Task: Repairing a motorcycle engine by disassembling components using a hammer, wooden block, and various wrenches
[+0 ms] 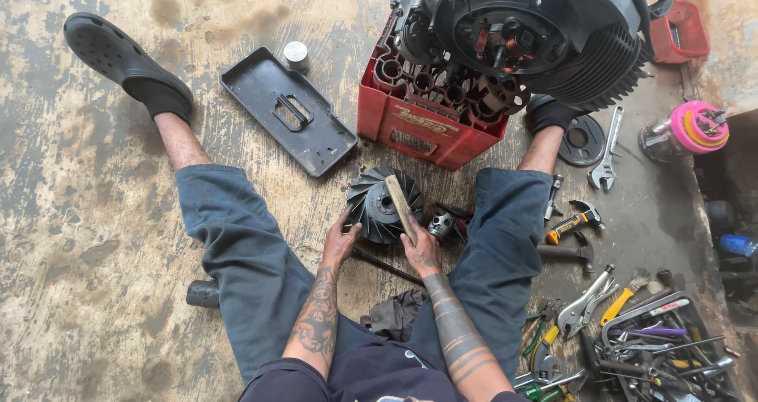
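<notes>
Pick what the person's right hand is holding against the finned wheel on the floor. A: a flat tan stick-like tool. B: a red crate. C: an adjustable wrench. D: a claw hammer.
A: the right hand grips a flat tan stick-like tool laid across the black finned wheel, which the left hand steadies.

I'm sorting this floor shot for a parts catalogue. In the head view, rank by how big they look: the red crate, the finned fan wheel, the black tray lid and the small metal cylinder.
1. red crate, partly hidden under the engine
2. black tray lid, close to the crate, so unsure
3. finned fan wheel
4. small metal cylinder
</notes>
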